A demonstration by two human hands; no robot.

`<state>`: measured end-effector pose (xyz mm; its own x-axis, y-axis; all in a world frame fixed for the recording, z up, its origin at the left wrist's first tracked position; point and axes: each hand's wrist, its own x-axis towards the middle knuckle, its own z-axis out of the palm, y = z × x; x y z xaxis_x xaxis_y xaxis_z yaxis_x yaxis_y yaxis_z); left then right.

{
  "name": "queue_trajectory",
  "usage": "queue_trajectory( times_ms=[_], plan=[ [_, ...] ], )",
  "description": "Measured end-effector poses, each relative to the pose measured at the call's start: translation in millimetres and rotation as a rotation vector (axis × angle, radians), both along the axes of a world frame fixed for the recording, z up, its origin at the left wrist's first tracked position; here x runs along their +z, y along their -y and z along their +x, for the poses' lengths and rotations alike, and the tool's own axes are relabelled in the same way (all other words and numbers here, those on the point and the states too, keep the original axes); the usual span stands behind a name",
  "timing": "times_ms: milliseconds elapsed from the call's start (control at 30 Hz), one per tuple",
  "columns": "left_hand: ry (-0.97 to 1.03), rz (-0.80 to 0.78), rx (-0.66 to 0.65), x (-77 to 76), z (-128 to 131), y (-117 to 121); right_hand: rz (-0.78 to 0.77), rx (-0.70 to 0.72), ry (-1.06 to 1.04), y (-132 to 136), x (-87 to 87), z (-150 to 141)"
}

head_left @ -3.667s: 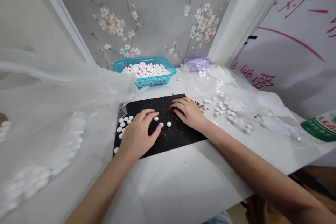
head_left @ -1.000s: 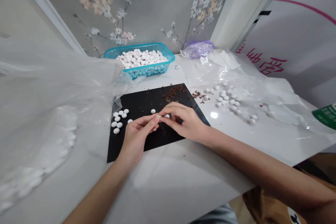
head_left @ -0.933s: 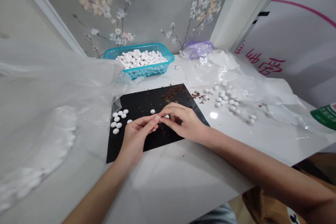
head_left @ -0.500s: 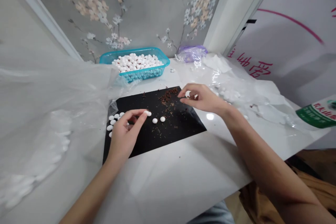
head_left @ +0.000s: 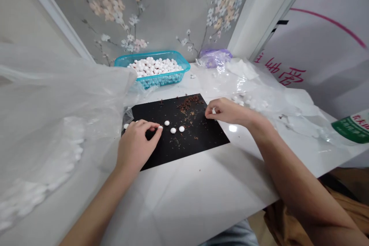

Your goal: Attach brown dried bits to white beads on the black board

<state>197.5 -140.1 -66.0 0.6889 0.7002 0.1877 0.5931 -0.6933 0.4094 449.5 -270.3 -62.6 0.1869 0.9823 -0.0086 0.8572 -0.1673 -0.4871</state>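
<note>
A black mat (head_left: 198, 140) lies on the white table, strewn with brown flecks (head_left: 188, 103). My left hand (head_left: 135, 146) rests on the mat's left part, fingers curled down over a cluster of small white beads, one at its fingertip (head_left: 160, 127). Three loose white beads (head_left: 173, 130) lie just right of it. My right hand (head_left: 227, 110) hovers at the mat's right edge, fingers pinched on a small white piece (head_left: 213, 111).
A teal basket (head_left: 152, 79) full of white beads stands at the back. Clear plastic sheeting (head_left: 57, 103) billows on the left, and crumpled plastic (head_left: 259, 88) with more beads covers the right. A purple bag (head_left: 215, 55) and a green-labelled container (head_left: 353, 127) sit farther off.
The hands, joined over one bead a second ago, have parted. My right hand went to the mat's right edge; my left hand dropped onto the beads at the left.
</note>
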Motion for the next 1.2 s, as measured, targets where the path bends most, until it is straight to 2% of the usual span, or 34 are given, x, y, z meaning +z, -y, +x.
queue_trajectory(
  times_ms=[200, 400, 467, 633, 733, 800, 867, 1000, 1100, 1200],
  plan=[
    [-0.093, -0.006, -0.056, -0.9, 0, -5, 0.244, 0.001, -0.025, -4, 0.4, -8],
    [-0.330, 0.283, -0.025, 16.5, -9, 3, 0.341, -0.008, -0.029, -4, -1.6, -10],
    [-0.426, 0.334, -0.009, 23.2, -14, 8, 0.360, -0.004, -0.026, -4, -1.1, -11],
    [-0.507, 0.310, 0.026, 27.4, -20, 8, 0.394, 0.016, -0.005, -7, -1.0, -16],
    [-0.423, 0.266, 0.051, 25.6, -17, 4, 0.456, 0.007, -0.016, -8, -2.7, -22],
    [-0.244, 0.208, 0.013, 24.5, -12, 5, 0.528, -0.002, -0.033, -9, -3.6, -29],
    [0.003, 0.088, -0.058, 22.2, -6, 12, 0.604, -0.003, -0.056, -11, -4.3, -40],
    [0.397, -0.333, -0.134, 8.1, 6, 30, 0.731, 0.002, -0.141, -14, -7.6, -63],
    [0.537, -0.558, -0.109, -7.1, 10, 35, 0.756, 0.022, -0.219, -16, -12.6, -74],
    [0.583, -0.642, -0.085, -15.6, 11, 32, 0.746, 0.060, -0.297, -17, -17.6, -81]
  ],
)
